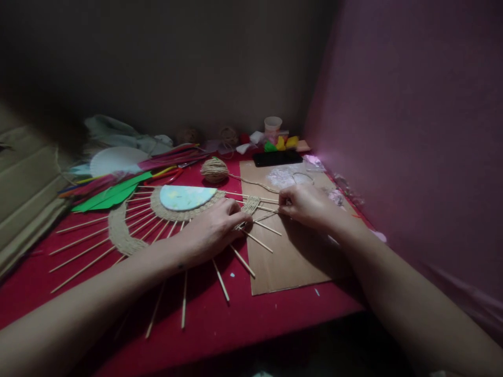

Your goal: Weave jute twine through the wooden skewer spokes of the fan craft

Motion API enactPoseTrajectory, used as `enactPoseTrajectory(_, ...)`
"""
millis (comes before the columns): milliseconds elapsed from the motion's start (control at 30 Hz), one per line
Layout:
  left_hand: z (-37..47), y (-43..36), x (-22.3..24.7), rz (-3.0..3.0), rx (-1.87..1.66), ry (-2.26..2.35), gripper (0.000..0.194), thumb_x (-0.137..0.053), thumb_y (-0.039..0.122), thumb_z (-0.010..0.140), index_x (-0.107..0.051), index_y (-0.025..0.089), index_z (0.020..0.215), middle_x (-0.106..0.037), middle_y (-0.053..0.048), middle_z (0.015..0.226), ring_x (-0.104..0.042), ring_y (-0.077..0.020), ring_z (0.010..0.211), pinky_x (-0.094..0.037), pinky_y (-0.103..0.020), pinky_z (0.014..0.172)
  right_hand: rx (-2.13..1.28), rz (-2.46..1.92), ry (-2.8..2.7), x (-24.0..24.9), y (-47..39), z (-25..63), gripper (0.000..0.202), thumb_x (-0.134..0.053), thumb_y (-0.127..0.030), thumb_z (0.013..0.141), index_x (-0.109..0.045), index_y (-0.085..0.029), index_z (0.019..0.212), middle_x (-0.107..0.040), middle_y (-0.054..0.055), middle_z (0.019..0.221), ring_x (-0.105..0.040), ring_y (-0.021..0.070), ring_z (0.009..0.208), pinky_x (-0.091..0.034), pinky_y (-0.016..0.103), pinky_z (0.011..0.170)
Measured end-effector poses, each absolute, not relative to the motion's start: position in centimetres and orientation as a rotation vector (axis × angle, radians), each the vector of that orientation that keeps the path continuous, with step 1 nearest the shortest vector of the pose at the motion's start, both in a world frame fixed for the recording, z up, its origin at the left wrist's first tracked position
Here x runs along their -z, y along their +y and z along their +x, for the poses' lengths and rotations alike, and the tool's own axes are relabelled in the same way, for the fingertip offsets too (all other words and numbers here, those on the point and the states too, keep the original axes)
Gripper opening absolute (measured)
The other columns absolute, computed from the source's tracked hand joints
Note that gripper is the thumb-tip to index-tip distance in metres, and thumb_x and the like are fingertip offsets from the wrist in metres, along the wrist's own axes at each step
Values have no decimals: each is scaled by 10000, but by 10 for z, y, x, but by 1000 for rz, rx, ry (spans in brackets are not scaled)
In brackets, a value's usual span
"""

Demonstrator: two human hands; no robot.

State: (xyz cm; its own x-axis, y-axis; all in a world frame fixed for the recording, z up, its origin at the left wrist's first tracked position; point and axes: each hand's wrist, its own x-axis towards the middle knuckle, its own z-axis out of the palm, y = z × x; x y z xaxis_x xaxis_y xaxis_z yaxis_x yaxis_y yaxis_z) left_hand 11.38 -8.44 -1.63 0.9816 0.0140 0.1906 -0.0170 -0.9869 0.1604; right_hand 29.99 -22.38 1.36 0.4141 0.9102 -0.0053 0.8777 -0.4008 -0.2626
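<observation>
A half-round weaving frame lies on the red cloth. Its pale blue half disc [187, 197] has thin wooden sticks [184, 298] fanning out from it. Twine is woven close around the disc, and an outer woven band [120, 228] crosses the sticks at left. My left hand [220, 228] is closed on the sticks beside a short woven twine patch [251, 204] at right; its fingertips are partly hidden. Just right of that patch, my right hand [301, 201] pinches the twine [267, 215]. Behind the frame sits the twine ball [214, 170], its strand running toward my right hand.
A brown board [275, 272] lies under the right-hand sticks. Behind are a black phone [277, 158], a paper cup [272, 124] and coloured scraps [281, 143]. Green sheets [112, 193] and pipe cleaners lie at left, near cardboard [27, 183]. A pink wall [412, 131] rises at right.
</observation>
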Motion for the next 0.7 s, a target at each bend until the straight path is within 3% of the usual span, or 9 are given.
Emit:
enactPoseTrajectory(200,113,-89,14,2994,-281,45,226,-481,261,908,-624,184,1065,-514,-77,907,-465,-185,815,-412,-322,722,-400,-2411,-1602,-13,-235,309,109,-587,-192,731,-694,-203,721,-639,16,658,-538,127,607,-324,248,532)
enactPoseTrajectory(700,111,-84,15,2846,-344,118,262,-508,278,889,-533,197,1136,-498,-63,961,-500,-168,835,-456,-322,750,-343,-2429,-1633,-7,-235,314,130,-550,-154,733,-675,-184,715,-658,44,690,-546,142,623,-336,267,554)
